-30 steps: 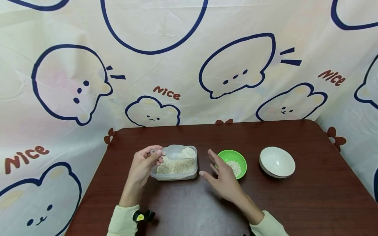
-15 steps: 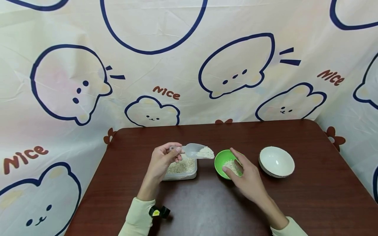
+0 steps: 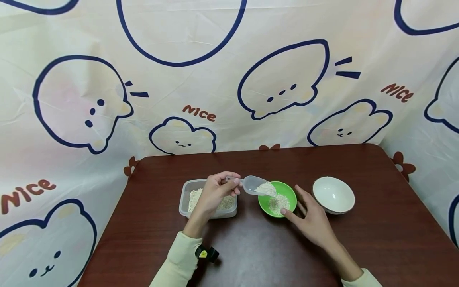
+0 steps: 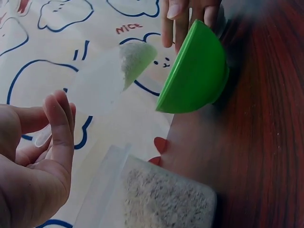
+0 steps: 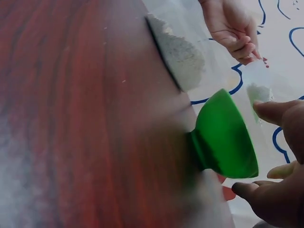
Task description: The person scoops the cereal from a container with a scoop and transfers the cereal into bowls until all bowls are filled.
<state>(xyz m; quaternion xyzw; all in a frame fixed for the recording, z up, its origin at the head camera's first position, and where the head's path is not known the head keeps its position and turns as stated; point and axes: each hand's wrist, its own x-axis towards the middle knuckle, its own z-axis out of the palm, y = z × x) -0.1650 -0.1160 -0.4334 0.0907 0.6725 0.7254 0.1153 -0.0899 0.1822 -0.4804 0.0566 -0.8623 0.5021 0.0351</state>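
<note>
The translucent plastic scoop [image 3: 252, 185], heaped with fine pale powder [image 3: 266, 188], is right of the frame's centre, its lip over the smooth round green bowl [image 3: 265, 204]. My left grip [image 3: 215, 195] pinches it at the narrow end; my right grip [image 3: 314, 222] is spread apart beside the bowl (touching or not, I cannot tell). I'd hold the scoop level and low until the lip is well inside, then tilt slowly. Left of it sits a clear rectangular plastic box [image 3: 184, 199] of crumbly meal [image 3: 195, 198]; at right, a glossy white bowl [image 3: 333, 195] on the dark wood-grained bench [image 3: 251, 255].
</note>
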